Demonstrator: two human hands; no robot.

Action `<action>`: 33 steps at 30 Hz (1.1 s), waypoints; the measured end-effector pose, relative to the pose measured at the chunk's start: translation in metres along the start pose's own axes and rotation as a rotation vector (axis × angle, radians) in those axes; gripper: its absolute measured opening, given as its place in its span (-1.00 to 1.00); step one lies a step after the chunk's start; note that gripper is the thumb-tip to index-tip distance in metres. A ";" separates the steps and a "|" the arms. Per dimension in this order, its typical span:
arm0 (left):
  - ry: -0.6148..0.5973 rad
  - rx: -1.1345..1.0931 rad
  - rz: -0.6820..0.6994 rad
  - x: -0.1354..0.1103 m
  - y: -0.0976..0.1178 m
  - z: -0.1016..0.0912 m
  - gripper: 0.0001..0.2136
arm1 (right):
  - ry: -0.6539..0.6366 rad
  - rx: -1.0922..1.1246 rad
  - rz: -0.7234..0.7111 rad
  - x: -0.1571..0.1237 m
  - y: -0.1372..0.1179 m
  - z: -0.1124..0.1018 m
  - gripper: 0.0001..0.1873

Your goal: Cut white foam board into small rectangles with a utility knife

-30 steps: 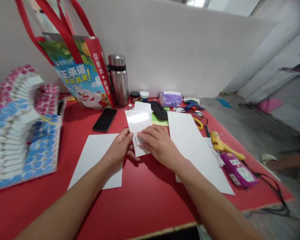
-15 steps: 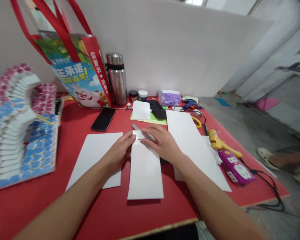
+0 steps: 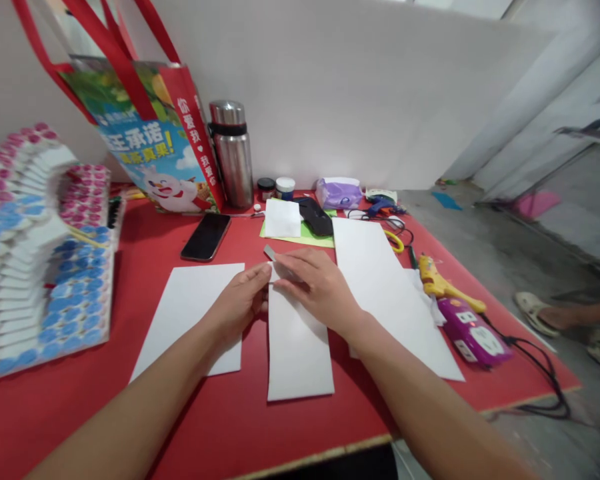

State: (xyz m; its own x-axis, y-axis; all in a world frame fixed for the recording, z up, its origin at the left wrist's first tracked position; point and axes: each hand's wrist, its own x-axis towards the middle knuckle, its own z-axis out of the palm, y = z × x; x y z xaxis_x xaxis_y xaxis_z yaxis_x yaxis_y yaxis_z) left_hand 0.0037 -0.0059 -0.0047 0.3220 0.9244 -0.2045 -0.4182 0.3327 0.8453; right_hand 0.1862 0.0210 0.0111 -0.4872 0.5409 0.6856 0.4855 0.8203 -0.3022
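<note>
A long white paper strip (image 3: 298, 340) lies on the red table (image 3: 260, 427) between my arms, its near end toward me. At its far end my left hand (image 3: 240, 301) pinches the paper's left corner. My right hand (image 3: 314, 285) presses and pinches the same end, where a small fold sticks up. A wider white sheet (image 3: 193, 313) lies under my left wrist, and a long white sheet (image 3: 385, 287) lies to the right of my right hand.
At the back stand a red shopping bag (image 3: 155, 147), a steel flask (image 3: 231, 157), two small jars (image 3: 276, 188), a purple tissue pack (image 3: 337, 193) and a phone (image 3: 206, 237). A blue-and-pink paper model (image 3: 40, 247) fills the left. A yellow glue gun (image 3: 443, 285) and purple power strip (image 3: 473, 333) lie right.
The strip, which pointed away from me a second ago, now lies flipped toward me. Since half a second ago it slid slightly right; both hands stay at its far end.
</note>
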 end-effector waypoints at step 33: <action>0.139 -0.041 0.076 0.003 0.006 0.001 -0.68 | 0.068 1.089 1.003 0.007 0.003 -0.013 -0.49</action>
State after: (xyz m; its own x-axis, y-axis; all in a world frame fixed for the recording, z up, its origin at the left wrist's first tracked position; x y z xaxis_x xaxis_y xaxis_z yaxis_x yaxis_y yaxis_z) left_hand 0.0035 -0.0010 0.0003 0.1687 0.9633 -0.2089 -0.4720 0.2651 0.8408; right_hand 0.1940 0.0249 0.0230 -0.2367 0.9679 -0.0847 -0.1947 -0.1326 -0.9718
